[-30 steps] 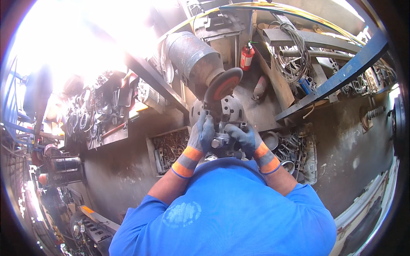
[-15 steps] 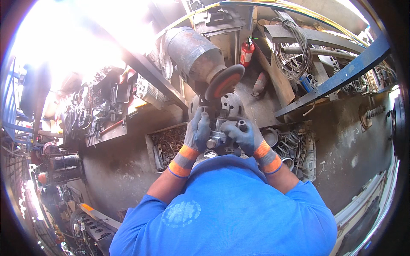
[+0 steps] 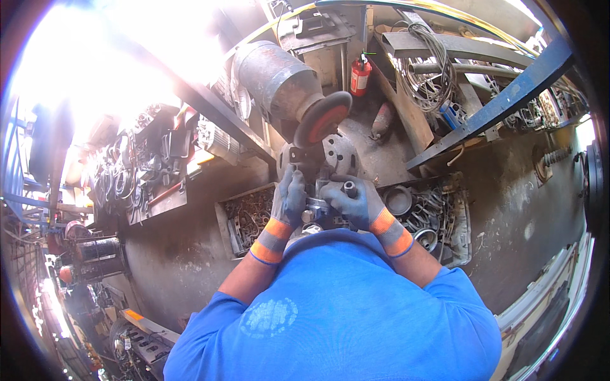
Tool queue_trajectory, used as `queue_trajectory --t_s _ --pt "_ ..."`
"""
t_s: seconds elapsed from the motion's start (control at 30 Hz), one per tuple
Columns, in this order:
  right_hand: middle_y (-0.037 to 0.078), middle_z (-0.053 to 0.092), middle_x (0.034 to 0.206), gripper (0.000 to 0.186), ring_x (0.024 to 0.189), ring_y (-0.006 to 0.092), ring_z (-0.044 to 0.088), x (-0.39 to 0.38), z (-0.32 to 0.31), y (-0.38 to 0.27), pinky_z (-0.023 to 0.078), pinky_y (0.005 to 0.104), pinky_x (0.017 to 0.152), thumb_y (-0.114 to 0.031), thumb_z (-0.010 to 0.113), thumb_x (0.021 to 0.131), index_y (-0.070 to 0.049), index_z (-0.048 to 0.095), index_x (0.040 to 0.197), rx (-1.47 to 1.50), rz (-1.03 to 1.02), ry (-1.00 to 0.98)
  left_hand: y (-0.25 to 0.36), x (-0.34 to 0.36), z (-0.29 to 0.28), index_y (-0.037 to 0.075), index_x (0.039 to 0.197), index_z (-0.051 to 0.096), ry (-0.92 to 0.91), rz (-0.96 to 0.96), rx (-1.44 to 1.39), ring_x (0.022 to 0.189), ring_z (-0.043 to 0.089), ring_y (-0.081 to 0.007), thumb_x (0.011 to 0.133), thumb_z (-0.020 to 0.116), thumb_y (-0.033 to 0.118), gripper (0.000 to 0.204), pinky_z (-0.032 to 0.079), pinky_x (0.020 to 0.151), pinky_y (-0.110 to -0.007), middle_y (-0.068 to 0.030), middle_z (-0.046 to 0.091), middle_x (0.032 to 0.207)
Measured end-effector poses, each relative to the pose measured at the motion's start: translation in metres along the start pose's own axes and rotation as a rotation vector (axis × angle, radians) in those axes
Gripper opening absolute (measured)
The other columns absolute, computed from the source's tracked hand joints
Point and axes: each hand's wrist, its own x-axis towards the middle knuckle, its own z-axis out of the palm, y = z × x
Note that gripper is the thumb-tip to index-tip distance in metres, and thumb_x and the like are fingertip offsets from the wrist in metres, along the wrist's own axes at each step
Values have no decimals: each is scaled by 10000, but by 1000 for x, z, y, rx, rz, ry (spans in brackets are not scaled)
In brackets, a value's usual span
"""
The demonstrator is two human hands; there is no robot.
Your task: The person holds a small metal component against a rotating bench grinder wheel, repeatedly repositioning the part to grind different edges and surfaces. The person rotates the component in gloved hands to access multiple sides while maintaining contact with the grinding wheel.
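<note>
Both my hands wear grey gloves with orange cuffs. My left hand [image 3: 289, 198] and my right hand [image 3: 352, 202] are closed around a small grey metal part [image 3: 316, 206] held between them, close to my chest. Just above it stands a bench grinder [image 3: 279, 82] with a dark wheel that has a red centre [image 3: 322, 119]. A round metal plate with holes [image 3: 340, 155] sits behind the hands. My blue shirt hides the lower side of the part.
A tray of mixed metal scraps [image 3: 244, 216] lies to the left, another of rings and bearings [image 3: 426, 213] to the right. A red fire extinguisher [image 3: 360, 74] stands behind. Coiled wire [image 3: 432, 63], a blue beam [image 3: 508, 95] and hanging belts [image 3: 127, 178] surround the dirty bench.
The view has shifted slightly. My hands stay on the metal part below the grinding wheel, with the right hand's fingers regripping a little.
</note>
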Motion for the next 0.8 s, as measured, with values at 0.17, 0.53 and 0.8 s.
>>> queue_trajectory --t_s 0.17,0.53,0.8 --pt "-24 623 789 276 698 53 552 14 -7 -6 471 212 618 -188 586 862 23 651 1026 298 263 -63 15 16 0 20 1247 539 44 -64 -11 960 548 -104 1000 317 219 387 444 850 -254 -40 610 1115" --pt "-19 608 748 228 705 68 533 17 0 8 462 248 636 -209 568 874 -7 671 904 463 229 -33 -7 28 6 -3 1255 539 -24 72 -254 1092 560 -167 981 327 184 394 436 960 -305 -96 593 1198" --pt "-5 625 758 214 706 68 542 29 10 1 460 244 629 -181 577 858 9 676 852 473 226 -16 -20 42 -9 -10 1227 557 -31 69 -303 1053 576 -160 921 407 218 410 450 925 -303 -83 610 1153"
